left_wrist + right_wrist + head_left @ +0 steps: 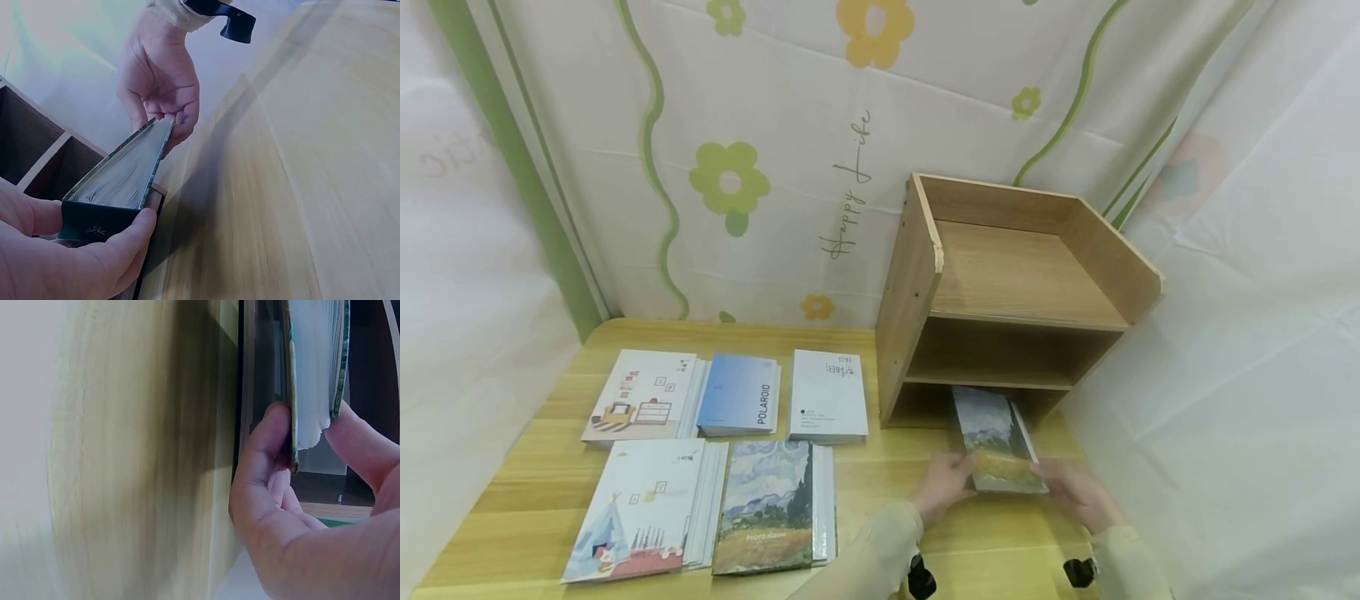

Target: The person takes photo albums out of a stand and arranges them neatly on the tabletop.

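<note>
A photo album (1000, 442) with a painted landscape cover is held between both hands in front of the wooden shelf (904, 300). Its far end reaches into the lowest compartment. My left hand (943, 483) grips the dark green spine (100, 222), thumb on one cover and fingers on the other. On the opposite side, my right hand (1078, 493) pinches the covers at the open page edge, as the right wrist view shows with the pages (312, 375) between thumb and fingers. The covers stand slightly apart there.
Left on the table lie a second landscape album (763, 508), a tent-picture album (632, 508), a room-picture album (643, 396), a blue POLAROID album (737, 393) and a white album (827, 396). A patterned curtain (790, 108) hangs behind; white cloth (1240, 400) borders the right.
</note>
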`<state>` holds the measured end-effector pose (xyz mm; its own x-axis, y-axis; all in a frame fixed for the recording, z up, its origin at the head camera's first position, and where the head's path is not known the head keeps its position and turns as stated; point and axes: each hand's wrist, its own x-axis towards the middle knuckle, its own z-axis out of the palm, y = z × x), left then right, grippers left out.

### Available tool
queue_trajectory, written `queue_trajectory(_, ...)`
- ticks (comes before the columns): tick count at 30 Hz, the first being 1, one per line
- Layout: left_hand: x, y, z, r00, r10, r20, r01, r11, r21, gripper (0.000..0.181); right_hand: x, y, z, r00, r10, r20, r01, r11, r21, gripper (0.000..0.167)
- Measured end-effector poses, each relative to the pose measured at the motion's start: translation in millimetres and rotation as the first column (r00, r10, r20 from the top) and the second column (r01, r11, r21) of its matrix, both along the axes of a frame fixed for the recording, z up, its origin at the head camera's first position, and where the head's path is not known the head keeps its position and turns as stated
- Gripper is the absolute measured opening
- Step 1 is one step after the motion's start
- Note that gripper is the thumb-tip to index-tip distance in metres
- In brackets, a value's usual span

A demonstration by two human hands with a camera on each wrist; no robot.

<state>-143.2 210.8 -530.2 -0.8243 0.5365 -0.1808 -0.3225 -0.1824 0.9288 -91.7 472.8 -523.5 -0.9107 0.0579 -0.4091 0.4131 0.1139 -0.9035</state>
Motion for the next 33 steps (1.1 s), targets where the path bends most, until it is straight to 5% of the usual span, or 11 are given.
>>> queue_trajectory(16, 5.8, -13.4, -2.6, 1.000, -0.018, -0.011, 0.019, 1.000, 0.013, 0.028, 5.5, -13.9, 3.7, 0.997, -0.073, -0.009, 0.072, 0.995, -0.071, 0.019)
queue_trajectory(33, 6.4, -27.0, -0.1, 0.998, -0.053, -0.035, 0.053, 0.999, -0.007, 0.026, 11.6, -25.1, 2.9, 0.993, -0.119, 0.027, 0.119, 0.993, 0.011, 0.053)
